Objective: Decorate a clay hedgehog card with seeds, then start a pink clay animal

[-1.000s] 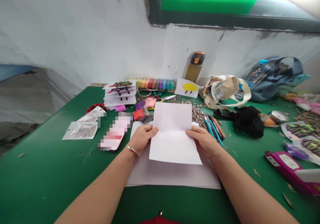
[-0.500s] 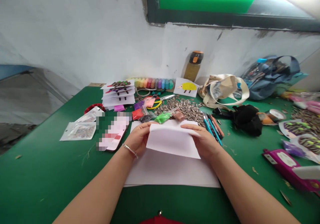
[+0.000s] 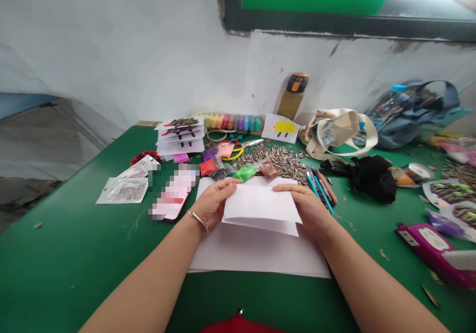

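Observation:
A small folded sheet of white paper is held up between my two hands, its two layers parted along the near edge. My left hand pinches its left side, thumb on top. At the right side my right hand grips it, with fingers along the top edge and the thumb out of sight. Below lie larger white sheets flat on the green table. Just behind them are small bags of clay, a green one and a red one among them.
Sunflower seeds are heaped behind the paper. Pens lie right of it, a phone left. Scissors, stacked seed-decorated cards and a yellow hedgehog picture stand farther back. A magenta glue gun lies at right.
The upper flap of the paper has come down toward me over the lower layer, so the sheet now looks folded double. Both hands keep their hold; the view has shifted slightly.

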The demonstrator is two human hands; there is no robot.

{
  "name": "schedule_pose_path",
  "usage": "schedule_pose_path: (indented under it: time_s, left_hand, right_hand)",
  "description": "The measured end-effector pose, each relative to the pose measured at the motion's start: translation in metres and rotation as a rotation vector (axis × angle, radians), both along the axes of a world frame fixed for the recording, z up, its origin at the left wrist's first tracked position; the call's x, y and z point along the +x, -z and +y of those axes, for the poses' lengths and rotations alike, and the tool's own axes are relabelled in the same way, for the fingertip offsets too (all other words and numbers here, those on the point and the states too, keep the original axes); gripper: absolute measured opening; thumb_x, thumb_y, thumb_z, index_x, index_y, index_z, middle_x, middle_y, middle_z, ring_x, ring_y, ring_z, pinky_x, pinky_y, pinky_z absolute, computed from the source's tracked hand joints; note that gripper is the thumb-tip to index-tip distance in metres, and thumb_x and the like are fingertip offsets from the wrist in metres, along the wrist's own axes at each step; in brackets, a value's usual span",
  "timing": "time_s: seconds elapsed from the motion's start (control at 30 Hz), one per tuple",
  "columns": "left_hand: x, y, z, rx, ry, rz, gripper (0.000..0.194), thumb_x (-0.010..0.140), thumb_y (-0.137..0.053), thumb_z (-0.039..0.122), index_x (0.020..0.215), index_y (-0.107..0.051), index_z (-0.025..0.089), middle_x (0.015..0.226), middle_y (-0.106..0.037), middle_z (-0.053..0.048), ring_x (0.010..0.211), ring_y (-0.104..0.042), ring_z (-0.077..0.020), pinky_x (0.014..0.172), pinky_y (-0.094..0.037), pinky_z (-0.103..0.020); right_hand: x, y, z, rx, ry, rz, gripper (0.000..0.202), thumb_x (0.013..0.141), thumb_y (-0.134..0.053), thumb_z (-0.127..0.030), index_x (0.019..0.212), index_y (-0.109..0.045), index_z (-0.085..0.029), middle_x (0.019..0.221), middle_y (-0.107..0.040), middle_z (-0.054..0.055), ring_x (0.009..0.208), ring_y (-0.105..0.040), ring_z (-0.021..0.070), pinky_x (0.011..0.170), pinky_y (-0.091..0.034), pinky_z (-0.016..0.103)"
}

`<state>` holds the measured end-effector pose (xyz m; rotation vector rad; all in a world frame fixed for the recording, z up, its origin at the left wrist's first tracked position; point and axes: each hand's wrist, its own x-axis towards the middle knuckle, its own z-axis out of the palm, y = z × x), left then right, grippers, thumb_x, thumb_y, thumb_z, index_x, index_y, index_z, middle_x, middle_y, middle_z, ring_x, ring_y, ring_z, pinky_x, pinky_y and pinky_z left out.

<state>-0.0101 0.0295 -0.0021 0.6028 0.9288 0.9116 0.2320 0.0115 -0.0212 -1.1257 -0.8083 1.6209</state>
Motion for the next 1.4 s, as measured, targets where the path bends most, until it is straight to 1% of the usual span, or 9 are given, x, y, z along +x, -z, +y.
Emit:
schedule_pose_path:
  time_s: [0.07, 0.27, 0.4, 0.53, 0.67, 0.87, 1.0, 1.17, 1.4]
  left_hand:
    - [0.0003, 0.0029, 0.0002, 0.004, 0.005, 0.043, 0.043, 0.066, -0.077, 0.015, 0.106, -0.062, 0.014, 0.078, -0.068, -0.005, 0.066, -0.065, -0.0151, 0.06, -0.053, -0.024]
    - [-0.0026, 0.0087, 0.0037, 0.037, -0.063, 0.091, 0.048, 0.068, -0.073, 0.012, 0.114, -0.059, 0.015, 0.084, -0.069, -0.007, 0.069, -0.065, -0.0157, 0.061, -0.055, -0.027]
    - [-0.004, 0.0076, 0.0052, 0.059, -0.112, 0.102, 0.049, 0.07, -0.071, 0.011, 0.117, -0.057, 0.014, 0.078, -0.069, -0.006, 0.065, -0.065, -0.0146, 0.059, -0.054, -0.025]
    - [-0.0038, 0.0066, 0.0059, 0.083, -0.127, 0.09, 0.054, 0.07, -0.071, 0.01, 0.121, -0.054, 0.014, 0.074, -0.069, -0.005, 0.065, -0.066, -0.0155, 0.061, -0.055, -0.026]
    - [-0.0019, 0.0047, 0.0052, 0.082, -0.147, 0.07, 0.056, 0.07, -0.073, 0.012, 0.122, -0.053, 0.016, 0.08, -0.071, -0.006, 0.067, -0.066, -0.0153, 0.061, -0.055, -0.025]
    - [-0.001, 0.0017, 0.0016, 0.046, 0.038, 0.051, 0.04, 0.072, -0.075, 0.027, 0.108, -0.062, 0.017, 0.087, -0.07, -0.006, 0.067, -0.065, -0.016, 0.058, -0.057, -0.028]
    - [-0.0032, 0.0023, 0.0009, 0.015, 0.107, 0.17, 0.026, 0.068, -0.077, 0.029, 0.085, -0.066, 0.013, 0.068, -0.063, -0.003, 0.057, -0.059, -0.0129, 0.051, -0.057, -0.028]
    - [-0.0036, 0.0033, 0.0016, 0.042, 0.061, 0.251, 0.02, 0.064, -0.079, 0.022, 0.077, -0.067, 0.012, 0.061, -0.053, 0.002, 0.049, -0.046, -0.0065, 0.047, -0.056, -0.024]
    - [-0.0031, 0.003, 0.0033, 0.059, 0.004, 0.241, 0.023, 0.066, -0.077, 0.019, 0.087, -0.069, 0.013, 0.071, -0.058, 0.0, 0.052, -0.048, -0.0059, 0.048, -0.057, -0.023]
  right_hand:
    - [-0.0007, 0.0009, -0.0002, -0.006, -0.011, 0.027, 0.023, 0.062, -0.073, -0.022, 0.084, -0.075, -0.017, 0.081, -0.072, 0.006, 0.069, -0.063, 0.0179, 0.062, -0.046, 0.028]
    - [-0.001, 0.0003, 0.0015, 0.037, 0.007, 0.123, 0.033, 0.069, -0.069, -0.023, 0.102, -0.07, -0.022, 0.088, -0.072, 0.003, 0.074, -0.063, 0.0172, 0.066, -0.047, 0.028]
    - [0.0006, 0.002, 0.0019, 0.04, -0.105, 0.154, 0.029, 0.08, -0.061, -0.045, 0.085, -0.071, -0.018, 0.075, -0.069, 0.005, 0.066, -0.061, 0.0178, 0.061, -0.046, 0.029]
    - [0.0009, 0.0065, 0.001, 0.04, -0.1, 0.062, 0.021, 0.072, -0.073, -0.036, 0.067, -0.065, -0.017, 0.06, -0.06, 0.0, 0.053, -0.051, 0.0116, 0.053, -0.04, 0.024]
    - [0.0004, 0.0092, 0.0013, 0.027, -0.093, 0.027, 0.02, 0.069, -0.075, -0.034, 0.069, -0.065, -0.017, 0.06, -0.058, -0.002, 0.052, -0.047, 0.0095, 0.05, -0.036, 0.022]
    - [0.0003, 0.0087, 0.0025, 0.026, -0.042, 0.034, 0.021, 0.069, -0.075, -0.037, 0.073, -0.066, -0.018, 0.061, -0.058, -0.002, 0.055, -0.049, 0.0107, 0.053, -0.037, 0.023]
    - [0.0002, 0.0084, 0.003, 0.032, -0.015, 0.031, 0.022, 0.068, -0.076, -0.038, 0.073, -0.066, -0.019, 0.062, -0.059, -0.002, 0.056, -0.049, 0.01, 0.053, -0.039, 0.022]
    - [-0.0006, 0.0045, 0.0028, 0.019, 0.007, 0.052, 0.021, 0.071, -0.074, -0.037, 0.075, -0.066, -0.018, 0.065, -0.059, -0.002, 0.057, -0.051, 0.0091, 0.052, -0.043, 0.021]
    - [-0.0029, 0.0007, 0.0, 0.041, -0.093, -0.086, 0.028, 0.069, -0.075, -0.041, 0.069, -0.065, -0.015, 0.065, -0.061, 0.001, 0.051, -0.053, 0.0096, 0.05, -0.043, 0.023]
